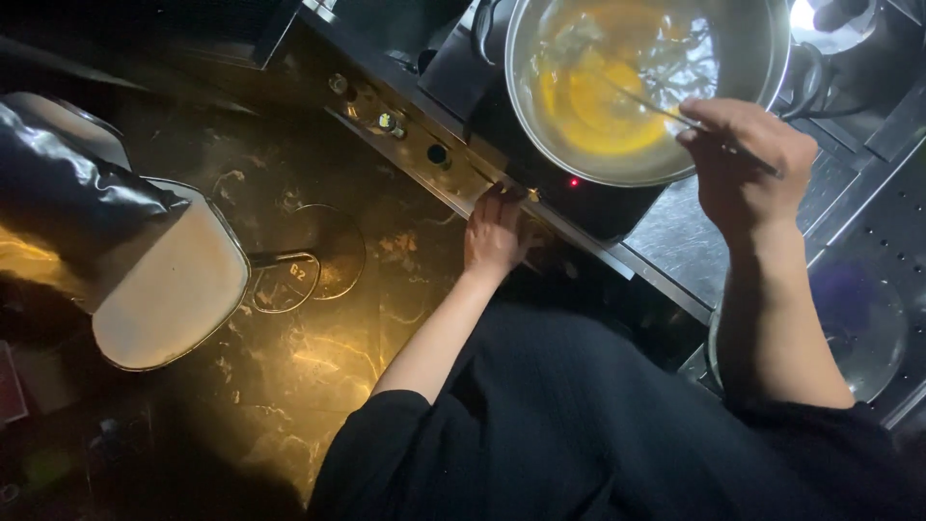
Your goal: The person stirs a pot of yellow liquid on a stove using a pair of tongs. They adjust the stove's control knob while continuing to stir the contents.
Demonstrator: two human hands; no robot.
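Observation:
A wide steel pan (772,58) holding yellow egg (598,106) sits on a black induction cooker (588,198) at the top of the view. My right hand (743,159) is closed on thin metal chopsticks (646,104) whose tips reach into the egg. My left hand (497,232) rests with its fingers on the front edge of the cooker, beside a small red indicator light (575,181).
The steel counter edge (405,130) carries round knobs. Below lies a dark marbled floor with a chair seat (169,289) at the left and a round floor drain cover (309,256). A glass lid (863,323) rests at the right.

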